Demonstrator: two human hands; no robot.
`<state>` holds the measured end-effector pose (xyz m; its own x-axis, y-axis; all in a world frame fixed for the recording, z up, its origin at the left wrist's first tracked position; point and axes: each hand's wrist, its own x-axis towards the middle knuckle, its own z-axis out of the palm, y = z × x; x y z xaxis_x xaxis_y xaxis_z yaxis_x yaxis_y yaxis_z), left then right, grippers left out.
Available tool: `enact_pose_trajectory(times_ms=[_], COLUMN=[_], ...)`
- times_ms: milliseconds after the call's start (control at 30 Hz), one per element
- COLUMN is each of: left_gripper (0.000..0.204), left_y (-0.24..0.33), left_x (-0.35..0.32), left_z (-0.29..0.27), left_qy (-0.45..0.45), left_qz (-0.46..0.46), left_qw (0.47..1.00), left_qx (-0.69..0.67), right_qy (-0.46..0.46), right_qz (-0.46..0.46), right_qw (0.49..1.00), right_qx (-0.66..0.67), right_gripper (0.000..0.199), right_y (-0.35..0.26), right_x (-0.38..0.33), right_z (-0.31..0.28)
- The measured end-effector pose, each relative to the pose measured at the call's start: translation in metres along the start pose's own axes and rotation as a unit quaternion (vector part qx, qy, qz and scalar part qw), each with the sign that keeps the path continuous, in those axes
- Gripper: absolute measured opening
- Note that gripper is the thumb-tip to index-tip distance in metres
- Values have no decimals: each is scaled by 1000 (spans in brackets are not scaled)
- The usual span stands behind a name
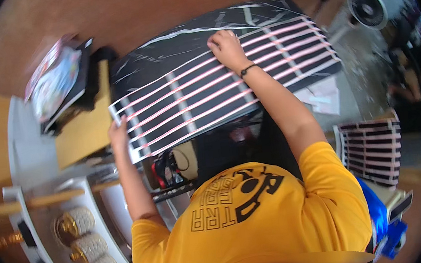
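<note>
Head view. A person in a yellow shirt [262, 219] is leaning over a worktop [86, 130] and handling a large black sheet [226, 85]. The sheet is lying across the middle of the picture, slanting up from lower left to upper right, and is covering a glossy black plastic wrap [194, 34] that is showing beyond its far edge. The sheet is crossed lengthwise by thin pink-and-white stripes and, at intervals, by wider pale grey bands running the other way, so that its surface is divided into dark rectangular cells. Its edges are bending with the lens.

The left hand [119, 134] is resting at the sheet's near left corner, the fingers curling over the edge in a closed grip on the sheet. The right hand [228, 49] is pressing down on the sheet's far edge, the fingers bent and lying on the surface; whether they are clasping the edge cannot be told. A dark band [248, 68] is circling the right wrist.

A second striped sheet [371, 152] of the same kind is lying at the right, well apart from the first. A stack of printed boards [57, 81] is sitting at upper left. Pale beaded ornaments [86, 244] are lining a white shelf [51, 238] at lower left. A fan [366, 7] is standing at upper right.
</note>
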<state>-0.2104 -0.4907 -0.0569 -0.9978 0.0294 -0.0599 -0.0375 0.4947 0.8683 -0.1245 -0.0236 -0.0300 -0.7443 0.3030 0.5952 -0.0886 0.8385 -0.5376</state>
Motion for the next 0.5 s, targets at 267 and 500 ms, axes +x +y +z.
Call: enact_pose_trajectory(times_ms=[267, 500], left_gripper=[18, 16], left_y=[5, 10], left_x=[-16, -24], left_z=[17, 21], left_qy=[-4, 3], left_qz=[14, 12], left_qw=[984, 984], left_qx=[-177, -179], right_qy=[-146, -136], right_qz=[-98, -68], right_qw=[957, 963], right_qx=[230, 221], right_gripper=[15, 25], right_y=[-148, -202], right_x=[-19, -30], right_z=[105, 142])
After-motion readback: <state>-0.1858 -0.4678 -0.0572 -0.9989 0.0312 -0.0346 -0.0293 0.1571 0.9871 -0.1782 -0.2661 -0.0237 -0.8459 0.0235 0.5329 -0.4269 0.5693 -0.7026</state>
